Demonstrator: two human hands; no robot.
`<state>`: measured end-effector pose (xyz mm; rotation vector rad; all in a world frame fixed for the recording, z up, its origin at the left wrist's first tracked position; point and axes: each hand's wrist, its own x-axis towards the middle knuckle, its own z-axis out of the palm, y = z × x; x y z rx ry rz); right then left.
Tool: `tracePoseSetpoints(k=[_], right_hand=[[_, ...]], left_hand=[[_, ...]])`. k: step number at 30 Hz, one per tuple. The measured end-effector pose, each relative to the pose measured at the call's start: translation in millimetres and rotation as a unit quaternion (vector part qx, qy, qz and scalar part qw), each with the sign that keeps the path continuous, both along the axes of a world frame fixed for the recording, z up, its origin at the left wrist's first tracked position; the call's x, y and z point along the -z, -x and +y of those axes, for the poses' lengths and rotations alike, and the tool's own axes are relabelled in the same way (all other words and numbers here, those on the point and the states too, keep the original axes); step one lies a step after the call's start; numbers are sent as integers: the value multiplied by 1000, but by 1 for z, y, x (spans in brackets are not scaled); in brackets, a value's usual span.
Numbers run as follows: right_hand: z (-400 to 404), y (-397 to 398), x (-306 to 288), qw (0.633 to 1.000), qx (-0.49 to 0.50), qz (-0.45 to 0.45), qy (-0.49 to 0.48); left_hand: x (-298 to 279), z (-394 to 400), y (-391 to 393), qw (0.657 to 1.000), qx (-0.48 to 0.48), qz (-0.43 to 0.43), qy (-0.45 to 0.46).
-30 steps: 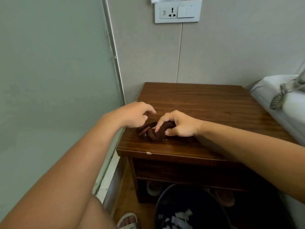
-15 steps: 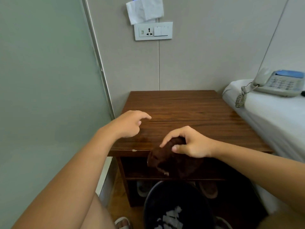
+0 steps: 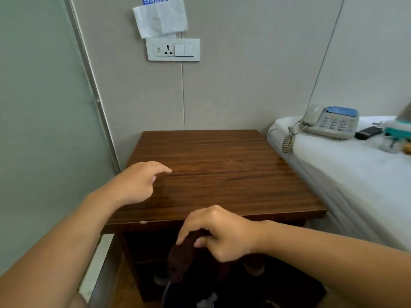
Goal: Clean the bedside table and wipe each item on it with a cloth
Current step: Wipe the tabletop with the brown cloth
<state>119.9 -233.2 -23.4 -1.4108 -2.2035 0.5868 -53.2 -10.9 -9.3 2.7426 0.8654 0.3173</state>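
Nearby, a telephone (image 3: 329, 122) sits on the bed (image 3: 347, 174) at right. The right hand (image 3: 220, 233) pinches a brown cloth (image 3: 178, 261) hanging before the bedside table (image 3: 222, 170), lower centre; the left hand (image 3: 138, 183) hovers loosely open.

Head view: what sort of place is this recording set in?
Probably a hotel or guest room. A wooden bedside table stands beside a bed made up in white. A corded desk phone lies on the bed, and a partly covered blue sign hangs above the wall socket panel.
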Motion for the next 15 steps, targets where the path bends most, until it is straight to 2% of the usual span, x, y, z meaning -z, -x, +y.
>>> tracePoseSetpoints(k=[2, 5, 9, 11, 15], right_hand=[[-7, -26, -11, 998, 53, 8, -26], [-7, -87, -29, 974, 207, 43, -79], [-3, -160, -28, 926, 361, -17, -114], [-1, -174, -18, 915, 390, -27, -99], [-3, -161, 4, 934, 355, -12, -22]], left_hand=[[4, -5, -12, 999, 32, -7, -16], [8, -20, -37, 997, 81, 3, -8], [12, -37, -69, 991, 130, 16, -3], [11, -42, -83, 990, 141, 21, -10], [11, -48, -104, 988, 148, 29, -22]])
